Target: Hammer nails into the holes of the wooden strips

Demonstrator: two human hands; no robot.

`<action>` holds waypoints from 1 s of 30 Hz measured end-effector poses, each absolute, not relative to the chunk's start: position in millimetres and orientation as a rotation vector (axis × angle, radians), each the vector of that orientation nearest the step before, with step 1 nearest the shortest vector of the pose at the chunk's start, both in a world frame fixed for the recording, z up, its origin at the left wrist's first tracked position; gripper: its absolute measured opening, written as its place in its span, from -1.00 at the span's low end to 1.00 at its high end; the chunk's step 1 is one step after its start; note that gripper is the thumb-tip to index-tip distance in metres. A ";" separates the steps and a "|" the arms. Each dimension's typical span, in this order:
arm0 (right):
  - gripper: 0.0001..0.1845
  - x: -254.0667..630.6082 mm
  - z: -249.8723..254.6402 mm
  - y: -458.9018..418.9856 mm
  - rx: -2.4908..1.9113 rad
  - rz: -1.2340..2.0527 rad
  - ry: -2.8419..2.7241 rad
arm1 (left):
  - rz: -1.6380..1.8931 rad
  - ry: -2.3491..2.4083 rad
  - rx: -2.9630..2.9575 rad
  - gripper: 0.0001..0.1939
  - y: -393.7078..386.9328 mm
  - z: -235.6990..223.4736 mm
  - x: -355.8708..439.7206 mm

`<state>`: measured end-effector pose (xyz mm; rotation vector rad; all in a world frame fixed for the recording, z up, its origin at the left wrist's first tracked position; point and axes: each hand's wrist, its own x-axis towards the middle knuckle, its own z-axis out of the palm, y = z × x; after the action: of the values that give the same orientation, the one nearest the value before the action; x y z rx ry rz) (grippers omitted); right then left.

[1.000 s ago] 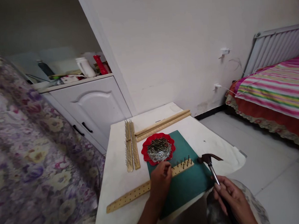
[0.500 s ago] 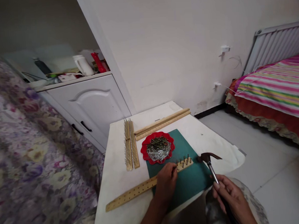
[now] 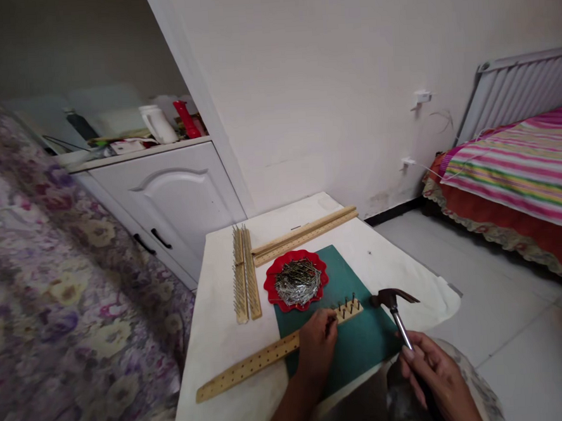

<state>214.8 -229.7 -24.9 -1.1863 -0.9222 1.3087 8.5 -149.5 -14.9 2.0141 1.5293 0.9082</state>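
Note:
A wooden strip with drilled holes (image 3: 252, 363) lies slantwise across the green mat (image 3: 360, 348). Several dark nails (image 3: 347, 305) stand upright in its right end. My left hand (image 3: 317, 341) rests over the strip just left of those nails, fingertips pinched together on what looks like a nail, mostly covered by the fingers. In my right hand (image 3: 436, 369) is a claw hammer (image 3: 398, 314), gripped by its handle, its head raised at the right side of the mat and apart from the nails. A red scalloped dish (image 3: 270, 287) heaped with loose nails (image 3: 299, 282) sits behind my left hand.
Two wooden strips full of nails (image 3: 245, 276) lie at the table's left. More wooden strips (image 3: 306, 234) lie along the back of the white table (image 3: 213, 342). A cabinet (image 3: 176, 204) stands behind left, a bed (image 3: 516, 164) at right, a floral curtain (image 3: 76, 280) at left.
My left hand has shifted slightly along the strip toward the standing nails, covering more of the leftmost ones. The hammer stays nearly in place.

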 end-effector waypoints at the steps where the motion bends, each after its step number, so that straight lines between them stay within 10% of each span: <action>1: -0.61 213.1 -20.6 -230.7 -1.181 1.318 -0.926 | 0.915 1.533 1.999 -0.86 -149.0 -16.0 8.8; 30: -0.66 163.2 12.7 -232.7 -1.175 1.432 -1.125 | 0.975 1.451 1.964 -0.82 -149.1 -18.6 7.0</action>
<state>163.2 -232.7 12.7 -1.1748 -1.1245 1.4325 7.0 -149.1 -18.6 1.9637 1.4513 0.9754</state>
